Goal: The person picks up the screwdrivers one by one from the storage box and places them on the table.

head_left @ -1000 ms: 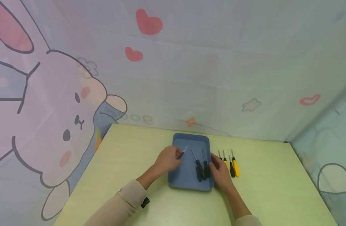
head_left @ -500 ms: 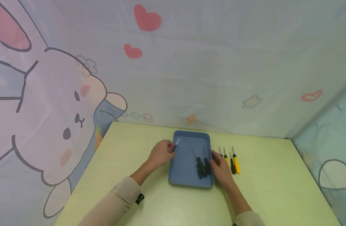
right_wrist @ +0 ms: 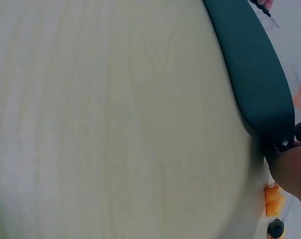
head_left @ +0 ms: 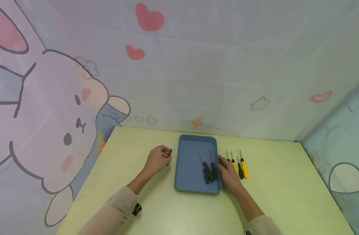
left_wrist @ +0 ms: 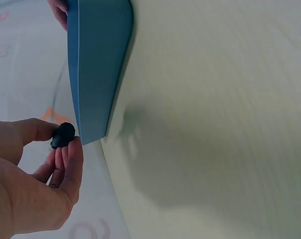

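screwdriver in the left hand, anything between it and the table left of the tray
Nothing visible: the screwdriver, pinched in the left hand, is outside the tray, and the left wrist view shows just a shadow on the table there. The tray stands to its right.

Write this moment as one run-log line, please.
left hand: pinches black screwdriver; right hand: touches blue tray; in tray: three other screwdrivers
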`<state>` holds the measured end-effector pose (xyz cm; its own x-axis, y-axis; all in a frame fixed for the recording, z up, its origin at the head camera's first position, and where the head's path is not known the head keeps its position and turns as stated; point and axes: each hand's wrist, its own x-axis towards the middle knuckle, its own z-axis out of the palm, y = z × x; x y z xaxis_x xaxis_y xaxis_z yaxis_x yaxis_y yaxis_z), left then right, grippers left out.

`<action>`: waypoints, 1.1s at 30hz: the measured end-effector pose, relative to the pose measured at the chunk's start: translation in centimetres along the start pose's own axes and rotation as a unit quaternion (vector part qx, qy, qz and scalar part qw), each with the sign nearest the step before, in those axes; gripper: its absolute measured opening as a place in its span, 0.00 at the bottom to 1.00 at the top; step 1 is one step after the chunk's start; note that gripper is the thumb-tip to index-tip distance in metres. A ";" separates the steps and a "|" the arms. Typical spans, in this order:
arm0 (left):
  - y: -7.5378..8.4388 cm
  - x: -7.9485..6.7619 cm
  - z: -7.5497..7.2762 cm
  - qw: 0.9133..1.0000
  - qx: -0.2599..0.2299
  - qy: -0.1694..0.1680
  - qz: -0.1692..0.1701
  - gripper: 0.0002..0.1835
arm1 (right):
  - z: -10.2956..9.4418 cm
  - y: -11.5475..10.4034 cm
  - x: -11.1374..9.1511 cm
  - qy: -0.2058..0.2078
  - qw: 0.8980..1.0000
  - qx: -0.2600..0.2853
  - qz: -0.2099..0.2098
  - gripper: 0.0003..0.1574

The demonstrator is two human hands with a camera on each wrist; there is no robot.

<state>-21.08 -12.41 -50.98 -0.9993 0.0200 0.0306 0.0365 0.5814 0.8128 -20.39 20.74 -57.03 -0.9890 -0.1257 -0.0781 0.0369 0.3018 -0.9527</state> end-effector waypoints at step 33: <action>-3.4 -0.9 1.4 0.997 0.033 -0.031 -0.065 0.14 | 0.4 0.6 -0.8 0.013 0.999 -0.033 -0.038 0.31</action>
<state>-20.29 -13.24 -54.55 -0.9939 -0.0104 -0.1096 -0.0913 0.6339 0.7680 -19.56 20.61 -57.66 -0.9919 -0.1266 0.0021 -0.0472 0.3541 -0.9340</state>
